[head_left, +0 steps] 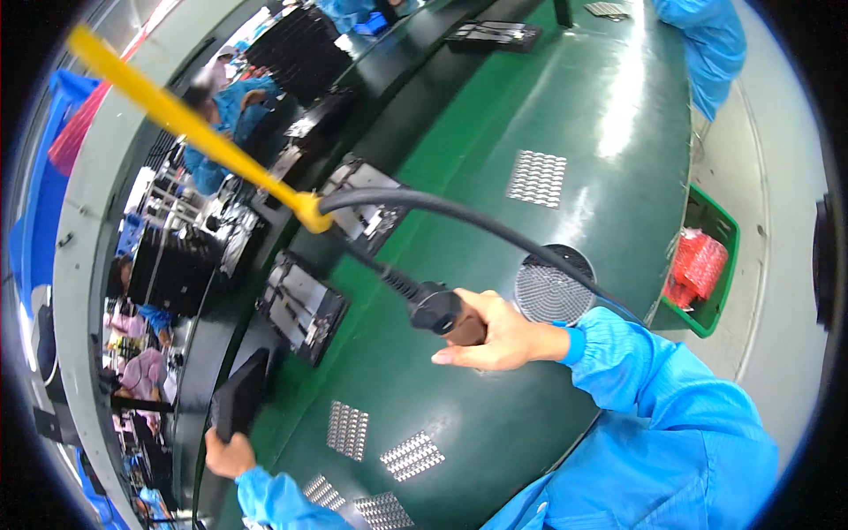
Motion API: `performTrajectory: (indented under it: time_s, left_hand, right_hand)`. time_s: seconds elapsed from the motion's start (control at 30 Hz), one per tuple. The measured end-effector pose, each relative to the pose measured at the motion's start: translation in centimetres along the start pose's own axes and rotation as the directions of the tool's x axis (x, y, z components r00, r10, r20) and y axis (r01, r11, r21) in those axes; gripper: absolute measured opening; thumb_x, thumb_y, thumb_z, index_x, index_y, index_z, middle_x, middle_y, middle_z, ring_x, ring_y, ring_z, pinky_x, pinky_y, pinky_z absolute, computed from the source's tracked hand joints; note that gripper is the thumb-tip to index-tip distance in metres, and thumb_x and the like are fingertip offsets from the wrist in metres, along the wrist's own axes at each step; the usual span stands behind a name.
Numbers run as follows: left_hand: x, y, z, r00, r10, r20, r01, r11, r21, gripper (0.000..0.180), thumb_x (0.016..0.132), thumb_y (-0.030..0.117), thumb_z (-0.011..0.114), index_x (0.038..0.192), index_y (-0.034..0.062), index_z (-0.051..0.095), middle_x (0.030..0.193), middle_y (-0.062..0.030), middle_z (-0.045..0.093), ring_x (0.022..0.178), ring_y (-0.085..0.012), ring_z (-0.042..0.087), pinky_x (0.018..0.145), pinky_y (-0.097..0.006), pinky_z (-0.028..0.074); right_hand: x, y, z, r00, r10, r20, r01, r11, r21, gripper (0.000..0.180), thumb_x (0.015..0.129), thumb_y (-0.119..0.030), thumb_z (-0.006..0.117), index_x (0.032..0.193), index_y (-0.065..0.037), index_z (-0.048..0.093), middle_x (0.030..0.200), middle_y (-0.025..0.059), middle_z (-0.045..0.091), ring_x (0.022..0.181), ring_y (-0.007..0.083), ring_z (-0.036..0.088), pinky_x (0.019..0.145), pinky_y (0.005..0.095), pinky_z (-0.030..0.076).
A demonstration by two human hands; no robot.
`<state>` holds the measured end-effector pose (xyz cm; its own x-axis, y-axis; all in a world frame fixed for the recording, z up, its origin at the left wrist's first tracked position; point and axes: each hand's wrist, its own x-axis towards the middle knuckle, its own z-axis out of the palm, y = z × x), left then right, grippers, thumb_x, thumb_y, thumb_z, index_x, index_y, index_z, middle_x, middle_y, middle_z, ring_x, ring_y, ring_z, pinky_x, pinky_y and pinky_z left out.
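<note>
My right hand (499, 331) is closed around the brown and black body of a corded electric screwdriver (440, 311). Its tip is hidden below my hand. From its top a thick black cable (468, 216) arcs up, tied to a yellow strap (212, 150) that runs to the upper left. At the lower left, my left hand (230, 455) grips the near end of a flat black slab (238, 397), tilted up over the dark conveyor edge. What the slab's other face carries cannot be seen. Beyond it lies a black tray with a metal-and-black device (303, 307).
Sheets of small silver parts (412, 456) lie on the green table (459, 389); another parts sheet (537, 178) is farther off. Right of my right hand stands a round mesh-topped container (555, 287). A green crate (720, 291) holds red wrap. People in blue sleeves (711, 49) work nearby.
</note>
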<state>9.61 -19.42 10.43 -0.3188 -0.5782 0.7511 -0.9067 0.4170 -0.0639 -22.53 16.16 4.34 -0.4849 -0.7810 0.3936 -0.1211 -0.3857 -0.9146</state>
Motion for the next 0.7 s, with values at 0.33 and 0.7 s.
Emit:
performTrajectory:
  time_s: [0.33,0.7]
  left_hand:
    - [-7.3,11.8,-11.5,0.898,0.378,-0.227,-0.44,0.736,-0.514,0.03,0.063,0.009,0.072,0.089,-0.0026,0.064,0.082,-0.0175,0.067,0.068,-0.0332,0.064,0.068,-0.037,0.052]
    - [-19.8,20.2,-15.0,0.592,0.79,0.161,-0.392,0.457,-0.798,0.045,0.059,0.005,0.074,0.101,-0.0007,0.06,0.112,-0.0191,0.061,0.111,-0.0354,0.055,0.1,-0.053,0.03]
  right_hand:
    - [-0.1,-0.9,-1.9,0.995,-0.099,0.027,0.095,0.989,0.117,0.045,0.091,-0.044,0.05,0.094,0.002,0.048,0.064,0.0052,0.055,0.052,0.0106,0.054,0.046,0.0244,0.044]
    - [-2.0,-1.4,-8.8,0.946,-0.129,-0.298,0.195,0.96,0.202,0.08,0.084,-0.069,0.034,0.106,0.006,0.05,0.064,0.011,0.056,0.05,0.0142,0.055,0.046,0.0249,0.045]
